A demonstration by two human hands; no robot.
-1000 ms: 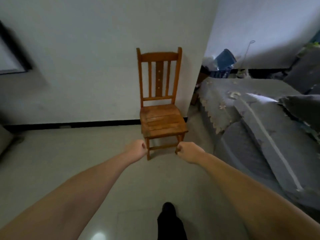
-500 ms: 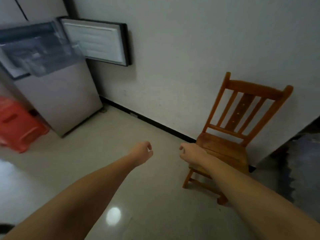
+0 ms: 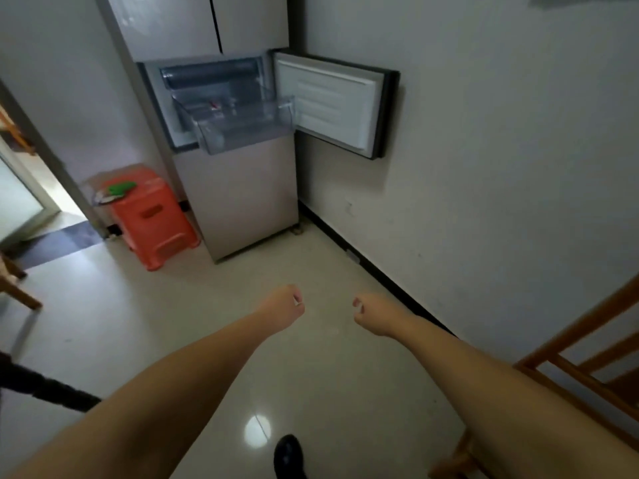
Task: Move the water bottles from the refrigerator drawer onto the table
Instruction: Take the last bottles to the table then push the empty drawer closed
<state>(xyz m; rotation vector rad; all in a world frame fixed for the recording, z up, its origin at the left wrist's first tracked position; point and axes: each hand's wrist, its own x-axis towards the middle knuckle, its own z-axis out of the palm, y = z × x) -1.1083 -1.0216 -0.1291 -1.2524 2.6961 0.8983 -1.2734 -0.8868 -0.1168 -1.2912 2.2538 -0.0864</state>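
So the view has swung round pretty hard in the last second: a moment ago I was staring straight at the brown slatted wooden chair [image 3: 567, 354] against the wall, and now it's slid off to the bottom right edge and the tall beige-grey refrigerator [image 3: 238, 188] sits dead ahead, up against the back wall's corner. Its white-lined compartment door [image 3: 332, 105] hangs wide open to the right, and the clear plastic refrigerator drawer [image 3: 242, 129] is pulled out and tipping forward. That's good news for the task, since I'm finally lined up with where the water bottles should be. Honestly I can't pick out any bottle in there; there's something with a dab of red deep in the drawer, but it's too blurry to call. The table isn't in shot either. My left hand [image 3: 281, 307] and right hand [image 3: 375, 314] are both curled into loose fists out in front over the pale glossy tiled floor [image 3: 173, 305], same as before, carrying nothing, well short of the fridge. An orange plastic stool [image 3: 152, 219] with a green thing on top stands just left of the fridge base. As for brands or labels: nothing I can read, no logo on the fridge panels, no text on the stool.
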